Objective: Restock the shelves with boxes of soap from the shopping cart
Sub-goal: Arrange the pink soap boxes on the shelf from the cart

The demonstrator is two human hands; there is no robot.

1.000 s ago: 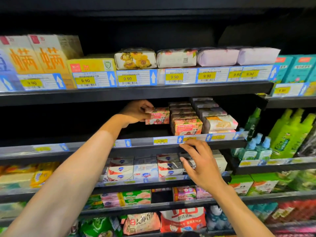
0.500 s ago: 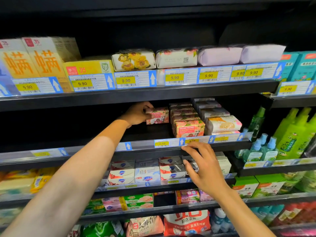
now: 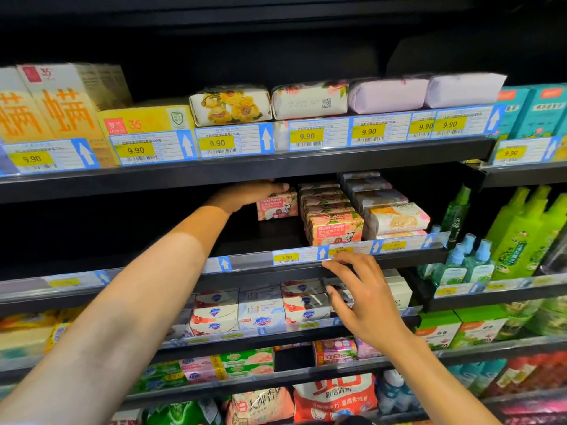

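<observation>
Gripping a pink Goat Soap box (image 3: 277, 207) from above with the left hand (image 3: 254, 193), fingers curled over its top edge, deep in the shelf bay. Just right of those fingers, a stack of matching boxes (image 3: 334, 228). Resting the right hand (image 3: 365, 299) with fingers spread, tips touching the price rail (image 3: 294, 257) below that stack.

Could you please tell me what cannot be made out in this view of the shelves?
All in the head view:
Shopping cart: outside the picture's edges.
How the left hand wraps the soap box: hidden behind hand and box.
Small print on the price tags: blurred.
Back of the middle shelf: too dark.
</observation>
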